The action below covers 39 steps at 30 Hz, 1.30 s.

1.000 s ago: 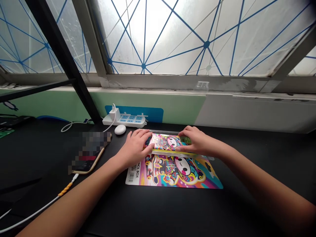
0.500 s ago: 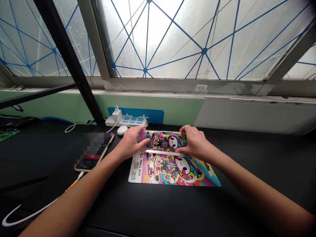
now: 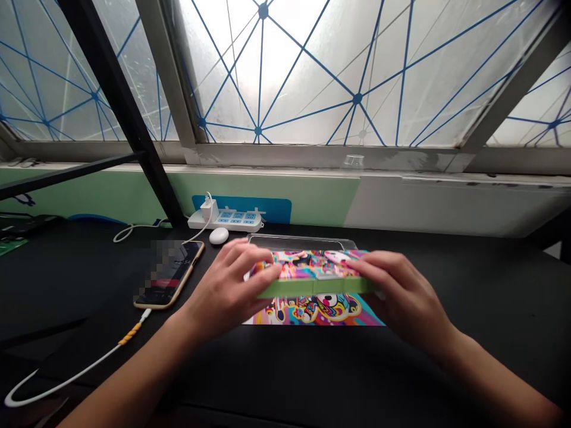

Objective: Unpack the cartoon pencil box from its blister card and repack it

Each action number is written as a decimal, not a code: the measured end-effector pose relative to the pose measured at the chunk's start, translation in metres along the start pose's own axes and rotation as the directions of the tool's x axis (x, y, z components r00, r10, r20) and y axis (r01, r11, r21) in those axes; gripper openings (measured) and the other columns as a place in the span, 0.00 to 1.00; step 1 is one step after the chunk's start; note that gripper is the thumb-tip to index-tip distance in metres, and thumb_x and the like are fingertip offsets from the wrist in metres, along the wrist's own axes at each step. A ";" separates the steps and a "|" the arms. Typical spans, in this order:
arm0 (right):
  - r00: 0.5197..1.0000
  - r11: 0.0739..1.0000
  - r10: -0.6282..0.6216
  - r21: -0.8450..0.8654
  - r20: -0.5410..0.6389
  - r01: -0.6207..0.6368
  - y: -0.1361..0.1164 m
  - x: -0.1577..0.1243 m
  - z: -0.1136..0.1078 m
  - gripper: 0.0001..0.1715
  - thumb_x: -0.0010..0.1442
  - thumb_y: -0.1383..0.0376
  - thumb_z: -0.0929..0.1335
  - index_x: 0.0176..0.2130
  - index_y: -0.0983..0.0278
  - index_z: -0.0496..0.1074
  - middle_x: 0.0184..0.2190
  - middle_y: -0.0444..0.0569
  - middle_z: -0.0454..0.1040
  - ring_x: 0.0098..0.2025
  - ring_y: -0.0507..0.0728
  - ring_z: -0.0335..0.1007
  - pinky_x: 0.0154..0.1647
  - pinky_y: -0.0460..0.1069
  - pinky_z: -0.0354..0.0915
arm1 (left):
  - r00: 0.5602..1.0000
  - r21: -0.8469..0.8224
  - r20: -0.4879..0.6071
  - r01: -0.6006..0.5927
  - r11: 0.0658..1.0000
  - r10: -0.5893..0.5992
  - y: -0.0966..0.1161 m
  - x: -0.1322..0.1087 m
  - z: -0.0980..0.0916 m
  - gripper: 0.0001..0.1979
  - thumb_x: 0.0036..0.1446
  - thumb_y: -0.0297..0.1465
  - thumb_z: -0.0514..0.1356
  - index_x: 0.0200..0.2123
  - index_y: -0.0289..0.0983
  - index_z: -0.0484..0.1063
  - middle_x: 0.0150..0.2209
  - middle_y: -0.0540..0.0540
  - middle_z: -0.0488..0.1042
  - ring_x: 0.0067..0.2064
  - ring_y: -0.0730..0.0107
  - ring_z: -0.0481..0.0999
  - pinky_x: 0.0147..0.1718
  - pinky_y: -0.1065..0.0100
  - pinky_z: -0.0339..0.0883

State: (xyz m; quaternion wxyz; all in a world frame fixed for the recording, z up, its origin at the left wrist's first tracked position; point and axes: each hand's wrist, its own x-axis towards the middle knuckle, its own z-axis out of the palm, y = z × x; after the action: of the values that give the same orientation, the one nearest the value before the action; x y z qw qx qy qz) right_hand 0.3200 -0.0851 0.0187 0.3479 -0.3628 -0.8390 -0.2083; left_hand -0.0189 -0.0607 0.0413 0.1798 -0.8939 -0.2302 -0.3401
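Both hands are gripping the box apart from its clear tray

The left thumb is pressing on the top of the patterned box [image 3: 307, 270], its fingers curling over the left end; the right fingers are lying close together across the right end, the right thumb hiding from view. So the left hand [image 3: 238, 276] and right hand [image 3: 404, 291] are holding the box between them, its green side facing the wearer, above a printed card [image 3: 316, 311]. Half a second ago a pale near edge was showing instead; now a clear tray [image 3: 303, 242] is lying behind, suggesting the box is coming free of its packaging. Farther left, a phone [image 3: 178, 279] is resting on the black table [image 3: 276, 374], near a power strip [image 3: 236, 222].
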 end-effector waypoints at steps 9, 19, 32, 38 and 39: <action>0.971 0.974 -0.011 0.223 0.239 -0.044 -0.021 -0.068 -0.014 0.32 0.63 0.69 0.70 0.64 0.53 0.67 0.60 0.57 0.76 0.61 0.65 0.74 0.59 0.61 0.74 | 0.985 -0.092 0.164 -0.038 0.995 0.053 0.033 -0.049 0.015 0.15 0.64 0.20 0.59 0.49 0.44 0.72 0.58 0.42 0.76 0.60 0.58 0.75 0.62 0.53 0.68; 0.828 0.821 0.291 0.320 0.480 -0.473 -0.008 -0.080 -0.012 0.42 0.58 0.53 0.76 0.67 0.54 0.66 0.65 0.58 0.71 0.65 0.70 0.69 0.62 0.63 0.71 | 0.780 -0.363 0.525 0.568 0.739 -0.341 0.017 -0.062 0.024 0.49 0.53 0.37 0.74 0.71 0.47 0.50 0.68 0.35 0.64 0.68 0.45 0.67 0.65 0.46 0.67; 0.590 0.506 0.728 0.306 0.351 -0.806 0.004 -0.048 -0.005 0.26 0.67 0.43 0.65 0.40 0.57 0.82 0.28 0.47 0.80 0.29 0.61 0.77 0.27 0.51 0.72 | 0.779 -0.391 0.455 0.610 0.689 -0.432 0.026 -0.057 0.032 0.73 0.43 0.38 0.78 0.75 0.51 0.26 0.63 0.35 0.70 0.65 0.41 0.71 0.59 0.45 0.71; 0.652 0.568 0.668 0.320 0.359 -0.758 0.007 -0.059 -0.008 0.25 0.68 0.44 0.63 0.40 0.56 0.81 0.31 0.47 0.81 0.30 0.61 0.77 0.29 0.52 0.74 | 0.757 -0.383 0.465 0.639 0.667 -0.459 0.024 -0.061 0.032 0.70 0.45 0.42 0.77 0.76 0.49 0.28 0.62 0.35 0.71 0.63 0.41 0.73 0.57 0.46 0.72; 0.688 0.604 0.624 0.331 0.369 -0.725 0.008 -0.063 -0.010 0.27 0.69 0.44 0.62 0.42 0.55 0.82 0.34 0.49 0.82 0.34 0.62 0.79 0.33 0.53 0.76 | 0.760 -0.383 0.462 0.636 0.670 -0.457 0.024 -0.061 0.032 0.67 0.46 0.43 0.77 0.76 0.49 0.34 0.63 0.35 0.70 0.63 0.42 0.73 0.58 0.46 0.71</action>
State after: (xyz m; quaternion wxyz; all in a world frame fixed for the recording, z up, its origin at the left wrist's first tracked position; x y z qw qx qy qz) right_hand 0.3620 -0.1150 -0.0196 0.3819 -0.5826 -0.6942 0.1813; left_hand -0.0298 -0.0828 -0.0269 -0.2205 -0.8381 -0.4170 -0.2741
